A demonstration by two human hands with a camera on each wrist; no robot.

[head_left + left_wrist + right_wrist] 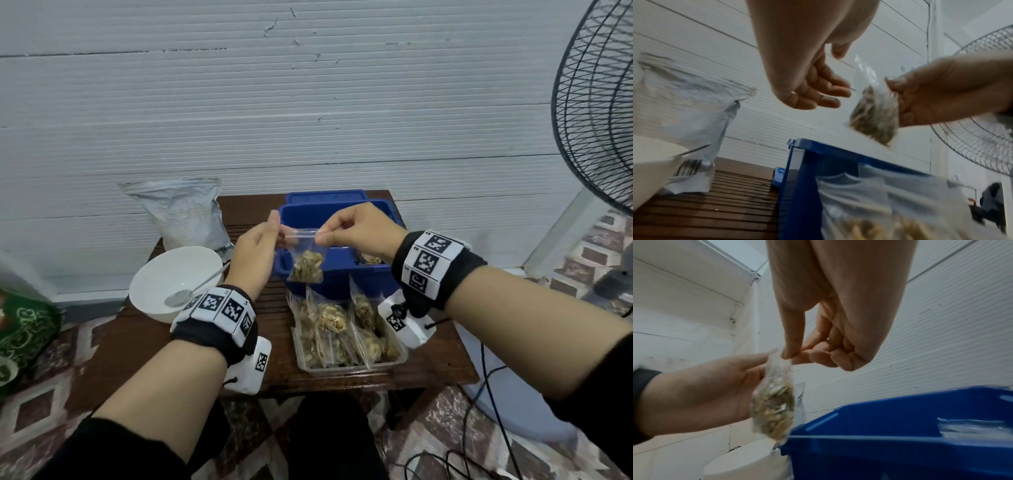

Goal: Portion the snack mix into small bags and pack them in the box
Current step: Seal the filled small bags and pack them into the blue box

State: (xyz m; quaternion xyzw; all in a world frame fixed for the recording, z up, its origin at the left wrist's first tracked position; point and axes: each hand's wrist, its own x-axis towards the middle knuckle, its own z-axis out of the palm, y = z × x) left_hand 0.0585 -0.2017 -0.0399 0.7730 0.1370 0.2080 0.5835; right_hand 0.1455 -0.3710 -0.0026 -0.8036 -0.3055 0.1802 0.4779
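Both hands pinching top corners of one small bag (306, 265), left hand (254, 253), right hand (356, 230), hanging over near rim of one blue box (337, 214), frame centre.

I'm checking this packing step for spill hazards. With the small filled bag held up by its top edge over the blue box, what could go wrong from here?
1. The small bag hangs from fingertip pinches by the left hand and right hand; a slip would likely drop it outside the blue box.
2. If its top isn't sealed, which I cannot tell, mix may spill.

Head looks down; wrists look up, sharing the bag (306, 263).
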